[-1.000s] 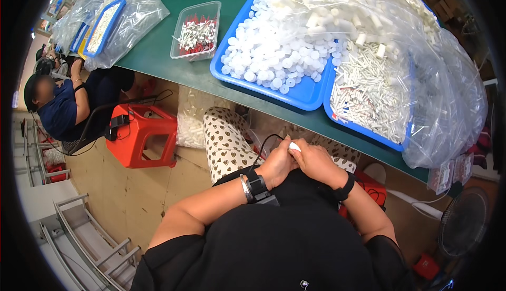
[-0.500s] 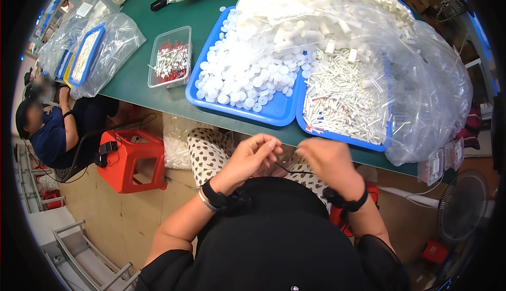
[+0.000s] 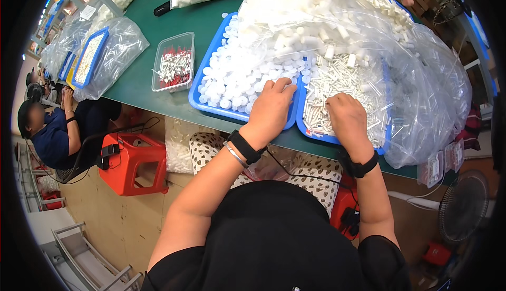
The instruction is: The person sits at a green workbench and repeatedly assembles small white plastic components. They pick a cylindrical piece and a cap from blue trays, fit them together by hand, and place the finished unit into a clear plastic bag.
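Left hand: the left hand (image 3: 270, 111), near the centre of the frame, palm down with fingers bent over the lower right part of the disc tray; whether it pinches a disc, cannot tell.
Right hand: the right hand (image 3: 349, 123), right of centre, fingers curled down at the stick pile; whether anything is pinched, cannot tell.
Hand spacing: well apart, one at each tray.
Disc tray: blue tray (image 3: 221, 113), upper centre, heaped with small translucent white discs (image 3: 229, 80); some blue base shows at its lower right.
Stick tray: second blue tray (image 3: 319, 137), just beside it on the right, filled with thin white sticks (image 3: 319, 101).
Big bag: clear plastic bag (image 3: 427, 101), spread over the upper and right parts of both trays, pale cylinders (image 3: 300, 20) showing through.
Tub: clear plastic tub (image 3: 157, 63), left of the disc tray, holding red-and-white pieces (image 3: 175, 68).
Table: green table (image 3: 137, 83), under trays and tub.
Wrists: a black band (image 3: 246, 146) on the left, another on the right.
Left side: red stool (image 3: 124, 172); beyond it, a seated person (image 3: 55, 133) in dark blue.
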Action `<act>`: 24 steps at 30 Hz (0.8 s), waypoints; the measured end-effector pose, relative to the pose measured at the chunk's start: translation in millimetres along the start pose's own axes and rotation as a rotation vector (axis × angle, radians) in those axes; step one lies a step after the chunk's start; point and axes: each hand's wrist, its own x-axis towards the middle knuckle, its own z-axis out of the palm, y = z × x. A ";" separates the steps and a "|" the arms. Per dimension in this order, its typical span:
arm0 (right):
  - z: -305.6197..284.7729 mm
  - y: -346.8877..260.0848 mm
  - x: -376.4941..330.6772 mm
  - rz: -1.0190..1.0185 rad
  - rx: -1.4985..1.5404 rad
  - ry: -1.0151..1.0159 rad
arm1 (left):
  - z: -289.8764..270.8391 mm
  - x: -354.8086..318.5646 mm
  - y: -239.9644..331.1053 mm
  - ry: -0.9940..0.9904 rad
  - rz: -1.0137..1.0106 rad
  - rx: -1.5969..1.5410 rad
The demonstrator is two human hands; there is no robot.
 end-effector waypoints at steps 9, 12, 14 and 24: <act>-20.7 -6.2 -7.4 0.378 0.467 0.111 | 1.3 7.7 -3.9 0.001 -0.116 -0.050; -16.7 -7.6 -7.4 0.336 0.545 0.242 | -3.7 9.1 -2.0 0.006 -0.156 -0.040; -16.0 -8.8 -8.4 0.344 0.567 0.230 | -5.2 9.8 -1.9 -0.002 -0.173 -0.017; -24.7 -7.3 1.0 0.409 0.617 0.231 | -10.4 9.1 -9.9 0.097 -0.210 -0.248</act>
